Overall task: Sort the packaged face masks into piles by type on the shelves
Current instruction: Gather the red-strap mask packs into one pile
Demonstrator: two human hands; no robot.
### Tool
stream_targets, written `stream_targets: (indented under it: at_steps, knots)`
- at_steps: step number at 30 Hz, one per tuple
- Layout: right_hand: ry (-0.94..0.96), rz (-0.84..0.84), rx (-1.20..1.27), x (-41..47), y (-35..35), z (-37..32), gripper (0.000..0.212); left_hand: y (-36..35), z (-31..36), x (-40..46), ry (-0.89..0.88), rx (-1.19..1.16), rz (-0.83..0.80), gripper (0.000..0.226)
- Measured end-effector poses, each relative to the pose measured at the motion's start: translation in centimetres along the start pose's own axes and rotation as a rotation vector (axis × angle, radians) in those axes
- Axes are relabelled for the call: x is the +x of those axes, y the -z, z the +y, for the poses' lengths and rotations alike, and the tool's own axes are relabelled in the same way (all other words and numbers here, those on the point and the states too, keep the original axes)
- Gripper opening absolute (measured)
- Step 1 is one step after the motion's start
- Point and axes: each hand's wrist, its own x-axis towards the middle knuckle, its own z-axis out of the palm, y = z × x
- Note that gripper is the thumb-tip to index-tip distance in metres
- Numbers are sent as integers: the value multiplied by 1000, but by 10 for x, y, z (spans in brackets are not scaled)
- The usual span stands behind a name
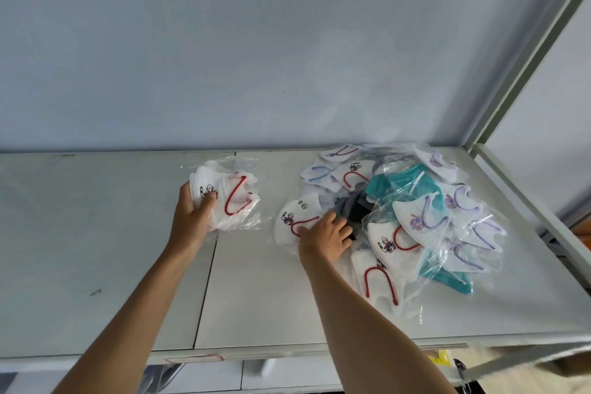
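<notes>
My left hand [194,211] grips a small stack of packaged white masks with red ear loops [227,198], held just above the shelf [96,233] at centre left. My right hand [326,235] reaches into the mixed heap on the right, its fingers on a white red-loop mask [292,221] and touching a dark grey mask [350,206]. The heap also holds teal masks [404,181], white masks with purple loops [422,211], a blue-loop mask [316,171] and more red-loop masks [380,278].
The shelf is a pale grey board with a seam down its middle. A blue-grey wall stands behind it. A metal upright and rail [524,73] bound the right side. Lower shelf items show below the front edge [287,352].
</notes>
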Motion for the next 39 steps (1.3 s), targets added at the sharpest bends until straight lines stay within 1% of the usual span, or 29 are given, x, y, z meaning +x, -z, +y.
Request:
stream_targets:
  at_steps: [3, 4, 7, 9, 11, 13, 16, 17, 18, 20, 22, 24, 25, 27, 28, 30, 32, 34, 36, 37, 39]
  knots:
    - [44, -11, 21, 7, -2, -2, 86, 0, -1, -3, 6, -2, -10, 34]
    - [50, -32, 9, 9, 0, -1, 84, 0, 0, -4, 10, 2, -16, 34]
    - [44, -77, 27, 15, 3, 0, 62, -1, 0, -7, 19, -4, -42, 36]
    - [32, -97, 105, 17, 6, 2, 54, -1, 2, -9, 14, -9, -64, 41]
    - [56, -94, 210, 18, 10, 4, 45, -1, 4, -10, 13, -15, -76, 43]
    - [98, -58, 369, 17, 14, 7, 36, -2, 6, -10, 11, -15, -76, 36]
    - [93, -93, 722, 13, 24, 13, 19, -4, 9, -10, 36, -34, -97, 36]
    - [70, -119, 846, 11, 29, 15, 18, -5, 11, -11, 48, -43, -107, 37]
    - [51, -141, 955, 10, 33, 17, 22, -7, 12, -12, 54, -53, -117, 36]
    - [21, -192, 1119, 9, 42, 20, 41, -12, 14, -14, 62, -58, -136, 36]
    - [-48, -233, 1239, 6, 47, 21, 58, -17, 14, -15, 72, -69, -155, 37]
    - [-120, -312, 1304, 3, 51, 27, 68, -22, 14, -20, 72, -67, -168, 33]
    - [-128, -359, 1337, 0, 54, 33, 64, -23, 13, -22, 71, -66, -171, 30]
    - [-152, -413, 1387, -7, 60, 47, 34, -24, 11, -30, 62, -68, -181, 27]
    - [-168, -434, 1410, -11, 65, 55, 25, -24, 10, -35, 59, -70, -184, 25]
    - [-220, -442, 1525, -16, 71, 75, 19, -24, 10, -46, 62, -87, -181, 24]
    - [-358, -360, 1639, -26, 78, 96, 17, -22, 8, -57, 72, -98, -169, 30]
    - [-525, -200, 1638, -39, 75, 121, 12, -21, 6, -70, 91, -106, -153, 39]
    - [-563, -33, 1519, -51, 67, 141, 11, -22, 3, -84, 103, -100, -131, 37]
    - [-561, 29, 1420, -56, 61, 146, 18, -22, 1, -91, 103, -92, -122, 34]
    - [-519, 73, 1066, -63, 51, 146, 37, -23, -1, -103, 111, -83, -108, 32]
